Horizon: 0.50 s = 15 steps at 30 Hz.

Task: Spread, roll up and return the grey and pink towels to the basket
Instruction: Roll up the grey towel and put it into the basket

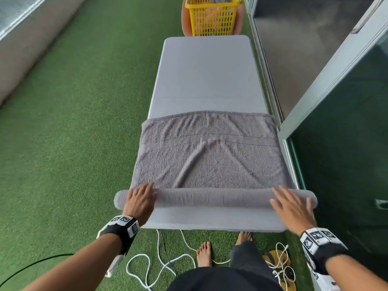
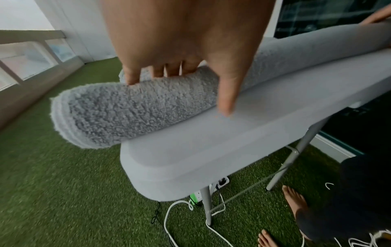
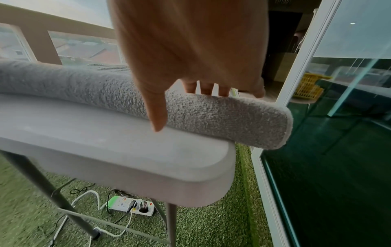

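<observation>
Cables (image 1: 165, 265) and a power strip (image 3: 131, 204) lie on the turf (image 1: 73, 143) under our table (image 1: 206, 70); a glass door (image 1: 336, 164) stands just right. The grey towel (image 1: 210, 160) lies across the near table, its near part rolled. Our left hand (image 1: 140, 199) and right hand (image 1: 294, 206) press flat, fingers straight, on the roll's ends. The basket (image 1: 212, 17) beyond holds something we cannot identify.

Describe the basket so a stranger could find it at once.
Follow the long grey table away from the person, past the grey towel being rolled on its near end. Just beyond the far end stands the basket, set against something orange. It is bright yellow plastic lattice, the only yellow container here.
</observation>
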### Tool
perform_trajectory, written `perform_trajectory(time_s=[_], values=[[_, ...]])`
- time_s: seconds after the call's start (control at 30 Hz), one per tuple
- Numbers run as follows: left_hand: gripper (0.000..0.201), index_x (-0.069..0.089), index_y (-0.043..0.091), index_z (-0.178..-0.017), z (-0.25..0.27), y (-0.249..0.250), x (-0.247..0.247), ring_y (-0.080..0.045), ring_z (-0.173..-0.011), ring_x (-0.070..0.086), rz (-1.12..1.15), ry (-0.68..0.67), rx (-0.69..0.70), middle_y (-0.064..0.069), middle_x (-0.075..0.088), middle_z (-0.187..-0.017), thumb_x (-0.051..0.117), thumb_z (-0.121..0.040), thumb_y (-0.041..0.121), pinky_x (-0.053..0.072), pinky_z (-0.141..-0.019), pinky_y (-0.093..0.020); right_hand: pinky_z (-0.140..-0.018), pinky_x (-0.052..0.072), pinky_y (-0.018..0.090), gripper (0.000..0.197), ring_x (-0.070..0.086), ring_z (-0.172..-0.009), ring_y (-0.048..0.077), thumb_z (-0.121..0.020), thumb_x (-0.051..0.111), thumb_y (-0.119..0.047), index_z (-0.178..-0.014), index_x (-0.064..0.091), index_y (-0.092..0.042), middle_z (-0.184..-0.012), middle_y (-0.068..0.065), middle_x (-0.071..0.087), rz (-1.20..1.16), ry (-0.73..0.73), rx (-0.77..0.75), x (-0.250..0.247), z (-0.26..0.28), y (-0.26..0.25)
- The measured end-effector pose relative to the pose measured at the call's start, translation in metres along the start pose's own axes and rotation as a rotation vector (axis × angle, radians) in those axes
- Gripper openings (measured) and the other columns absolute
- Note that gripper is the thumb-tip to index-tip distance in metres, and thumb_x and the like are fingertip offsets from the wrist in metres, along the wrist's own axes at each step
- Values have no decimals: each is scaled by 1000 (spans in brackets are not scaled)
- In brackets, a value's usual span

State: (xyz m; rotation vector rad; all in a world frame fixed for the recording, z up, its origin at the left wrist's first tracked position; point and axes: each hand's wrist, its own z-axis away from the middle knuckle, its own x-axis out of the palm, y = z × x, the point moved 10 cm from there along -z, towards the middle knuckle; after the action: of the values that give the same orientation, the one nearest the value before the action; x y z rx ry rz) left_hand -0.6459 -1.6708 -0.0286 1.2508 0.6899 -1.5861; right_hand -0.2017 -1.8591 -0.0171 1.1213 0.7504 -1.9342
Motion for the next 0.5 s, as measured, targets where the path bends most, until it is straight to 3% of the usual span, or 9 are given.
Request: perform_trajectory(time_s=[0.03,0.1,0.17,0.27,0.37,0.43,0.5], values=[[81,29,16,-149,1,4,8,-22,-142,29,-11,-53,17,-3,33,-154,4,-91,66,14,-118,-49,-115,-9,60,61,-2,-150,10,-100,27,-55,-155,7,-36,-163,-14,0,26,-48,-15,8,1,-2],[80,21,18,-152,3,13,21,-22,-145,23,-108,-112,47,0,28,-156,35,-90,67,7,-119,-48,-115,-5,61,74,-3,-150,11,-95,42,-57,-155,4,-34,-163,-14,1,116,-94,-36,19,3,-2],[82,27,18,-148,3,18,22,-24,-138,33,-175,-90,35,-2,38,-148,63,-82,52,15,-118,-48,-116,7,62,83,8,-149,14,-88,58,-50,-154,10,-34,-161,-13,14,177,-60,-44,17,0,-3],[66,54,15,-120,0,27,14,-27,-109,56,-153,-28,19,-4,60,-116,81,-64,38,39,-100,-48,-116,14,60,79,23,-143,15,-85,67,-40,-149,21,-34,-153,-13,30,243,-42,-55,9,-7,-12],[46,57,14,-98,-4,39,11,-28,-91,61,-111,15,25,-5,63,-95,81,-60,21,45,-86,-44,-117,12,60,74,29,-141,14,-85,67,-32,-147,27,-32,-148,-12,35,257,-47,-49,6,-15,-18],[33,57,15,-100,-7,40,6,-28,-96,61,-96,29,7,-5,63,-99,70,-69,12,42,-91,-42,-116,11,60,72,31,-139,13,-85,68,-29,-146,29,-33,-147,-13,38,250,-32,-38,5,-17,-18],[31,57,18,-108,-8,33,3,-24,-106,59,-119,35,20,0,64,-110,64,-78,13,38,-99,-38,-116,13,59,65,36,-136,13,-85,66,-25,-141,35,-33,-143,-13,44,245,4,-20,4,-14,-21]])
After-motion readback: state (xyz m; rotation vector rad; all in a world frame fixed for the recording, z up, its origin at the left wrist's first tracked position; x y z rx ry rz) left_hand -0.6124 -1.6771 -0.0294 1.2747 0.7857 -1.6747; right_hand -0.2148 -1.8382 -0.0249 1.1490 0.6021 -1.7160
